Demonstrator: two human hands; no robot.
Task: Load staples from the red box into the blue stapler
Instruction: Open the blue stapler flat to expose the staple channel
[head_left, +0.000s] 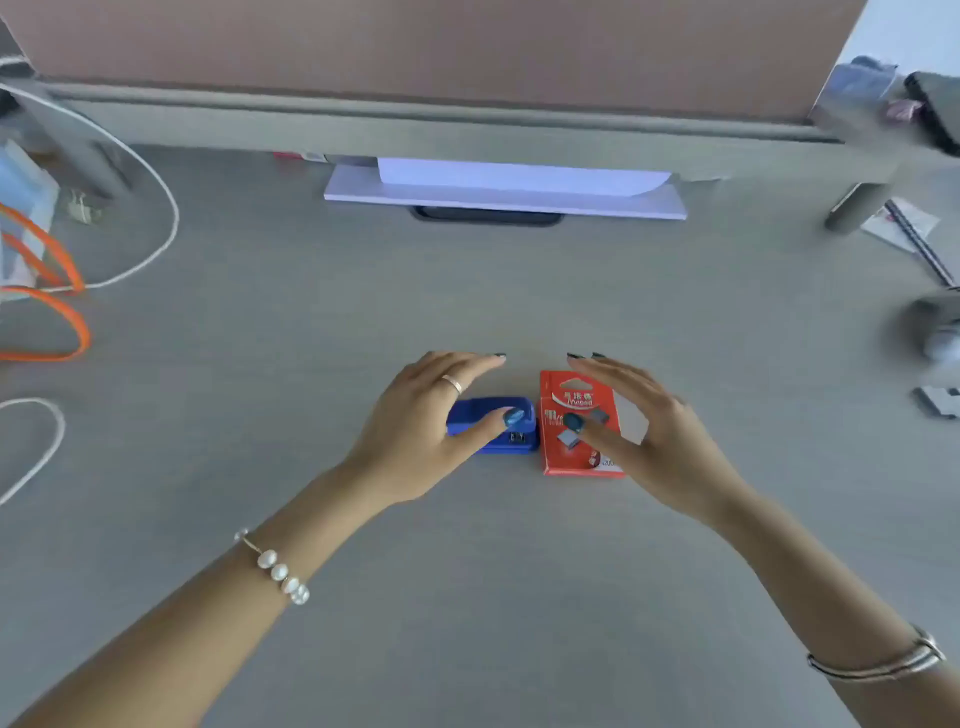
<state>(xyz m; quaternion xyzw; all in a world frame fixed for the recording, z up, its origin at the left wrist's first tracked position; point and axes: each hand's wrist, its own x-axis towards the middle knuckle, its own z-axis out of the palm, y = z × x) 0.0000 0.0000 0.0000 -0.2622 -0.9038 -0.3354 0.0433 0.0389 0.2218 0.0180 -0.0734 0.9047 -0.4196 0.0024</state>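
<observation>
Left hand (421, 421): spread wide over stapler, thumb across its top, gripping nothing.
Blue stapler (480, 415): small glossy plastic block (flat on grey desk (467, 597)), at 9 o'clock of box.
Red box (563, 395): closed cardboard, "Maped" legible, contents hidden.
Right hand (660, 436): fingers splayed above box, clasping nothing.

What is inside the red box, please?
This cannot be seen: the red box lies closed on the desk, partly covered by the open right hand. Only printed staple pictures show on its top.
</observation>
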